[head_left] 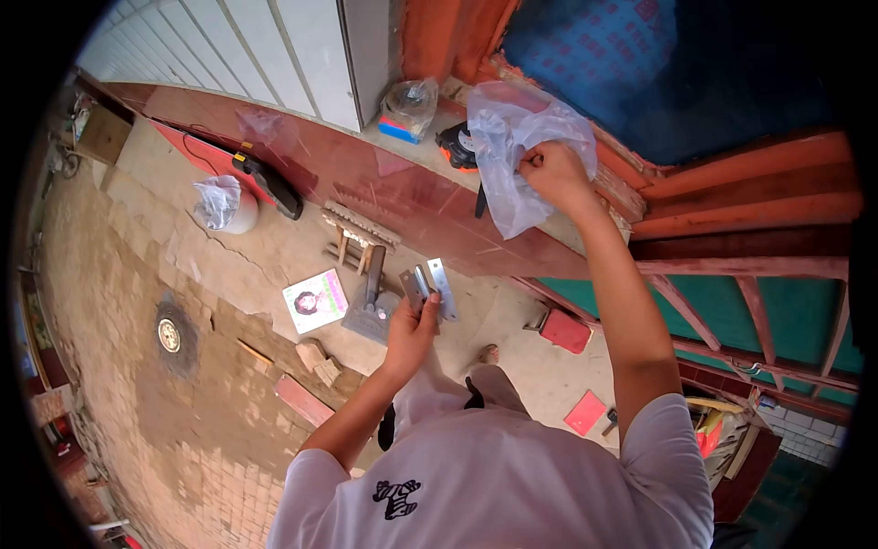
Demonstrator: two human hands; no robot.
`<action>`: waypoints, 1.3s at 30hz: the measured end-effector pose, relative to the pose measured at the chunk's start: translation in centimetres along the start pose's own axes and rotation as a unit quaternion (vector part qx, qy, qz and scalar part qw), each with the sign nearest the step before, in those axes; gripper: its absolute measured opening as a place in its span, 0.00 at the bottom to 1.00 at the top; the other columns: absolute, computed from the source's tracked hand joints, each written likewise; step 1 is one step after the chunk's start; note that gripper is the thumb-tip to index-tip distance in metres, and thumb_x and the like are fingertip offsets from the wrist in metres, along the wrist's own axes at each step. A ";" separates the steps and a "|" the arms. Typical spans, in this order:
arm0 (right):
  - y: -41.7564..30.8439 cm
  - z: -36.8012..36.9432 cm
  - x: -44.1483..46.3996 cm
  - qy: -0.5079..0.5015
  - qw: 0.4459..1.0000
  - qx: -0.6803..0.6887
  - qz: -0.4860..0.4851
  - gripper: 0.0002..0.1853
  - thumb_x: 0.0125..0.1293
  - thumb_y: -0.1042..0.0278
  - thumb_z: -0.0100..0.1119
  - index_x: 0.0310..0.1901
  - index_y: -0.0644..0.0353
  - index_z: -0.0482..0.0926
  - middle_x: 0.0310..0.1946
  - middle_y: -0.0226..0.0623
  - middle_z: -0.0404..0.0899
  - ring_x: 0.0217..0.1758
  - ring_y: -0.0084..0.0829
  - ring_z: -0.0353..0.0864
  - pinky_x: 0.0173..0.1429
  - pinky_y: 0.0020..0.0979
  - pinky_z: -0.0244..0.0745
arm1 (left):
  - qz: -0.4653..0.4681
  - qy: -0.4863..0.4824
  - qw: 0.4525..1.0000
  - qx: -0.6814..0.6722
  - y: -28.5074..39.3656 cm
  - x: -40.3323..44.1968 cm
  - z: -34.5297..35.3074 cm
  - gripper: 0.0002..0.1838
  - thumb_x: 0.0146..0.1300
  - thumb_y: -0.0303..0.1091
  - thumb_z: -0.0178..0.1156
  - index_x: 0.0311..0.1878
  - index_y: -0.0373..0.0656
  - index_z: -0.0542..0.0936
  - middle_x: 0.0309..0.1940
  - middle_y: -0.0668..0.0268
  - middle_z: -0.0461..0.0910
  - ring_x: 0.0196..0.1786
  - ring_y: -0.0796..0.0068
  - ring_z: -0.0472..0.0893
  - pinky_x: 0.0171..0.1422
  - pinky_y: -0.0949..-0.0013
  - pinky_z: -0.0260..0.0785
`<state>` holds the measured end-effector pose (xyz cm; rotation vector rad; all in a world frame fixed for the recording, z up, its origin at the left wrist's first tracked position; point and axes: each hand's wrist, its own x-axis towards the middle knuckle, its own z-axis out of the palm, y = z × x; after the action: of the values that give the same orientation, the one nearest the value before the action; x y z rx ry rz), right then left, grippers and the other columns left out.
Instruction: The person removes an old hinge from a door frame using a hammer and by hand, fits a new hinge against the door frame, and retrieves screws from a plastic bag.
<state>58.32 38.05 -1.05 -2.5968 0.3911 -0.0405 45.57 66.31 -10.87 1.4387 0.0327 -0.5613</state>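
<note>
A silvery metal hinge (442, 285) is gripped in my left hand (414, 325), its plates sticking up past the thumb and fingers. My right hand (555, 172) is at a translucent plastic bag (509, 195) on the window ledge, its fingers curled together at the bag's opening. What those fingers hold, if anything, is too small to make out. A black and orange tape measure (457, 146) lies against the bag's left side. Farther left on the ledge, a clear bag (413, 99) rests on a blue and red box (400, 130).
Below the ledge stand a small wooden stool (358, 229) and a white bucket (240, 210) with plastic in it. A picture-covered box (315, 300) lies near a dark metal tool (370, 316). A red stool seat (565, 331) is at the right. An orange window frame (759, 178) borders the ledge.
</note>
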 end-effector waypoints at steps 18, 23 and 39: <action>4.4 -3.1 -9.4 -0.312 0.320 0.891 0.077 0.08 0.65 0.70 0.47 0.42 0.64 0.70 0.32 0.31 0.67 0.32 0.23 0.66 0.35 0.22 0.66 | 0.045 0.016 0.998 0.028 0.5 -2.9 3.9 0.14 0.75 0.43 0.51 0.36 0.42 0.72 0.22 0.74 0.71 0.23 0.87 0.66 0.27 0.79 0.60; 12.0 -1.7 -24.3 -0.303 0.206 0.928 0.067 0.13 0.66 0.76 0.42 0.49 0.66 0.73 0.32 0.31 0.69 0.26 0.18 0.65 0.27 0.16 0.62 | 0.051 -0.033 0.996 0.071 -1.5 -6.5 10.5 0.12 0.74 0.41 0.51 0.40 0.42 0.74 0.26 0.73 0.76 0.26 0.87 0.70 0.29 0.79 0.64; 43.3 -7.6 -67.1 0.146 0.212 0.961 0.106 0.06 0.57 0.81 0.45 0.35 0.60 0.69 0.32 0.30 0.69 0.29 0.20 0.69 0.32 0.20 0.73 | -0.061 -0.383 0.893 0.227 -12.9 -24.9 48.4 0.13 0.74 0.41 0.50 0.45 0.40 0.76 0.29 0.74 0.72 0.28 0.87 0.68 0.31 0.79 0.64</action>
<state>-18.33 17.47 -12.67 0.1208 0.3134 -0.5161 4.06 29.11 -6.60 1.5728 -0.6801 -1.2731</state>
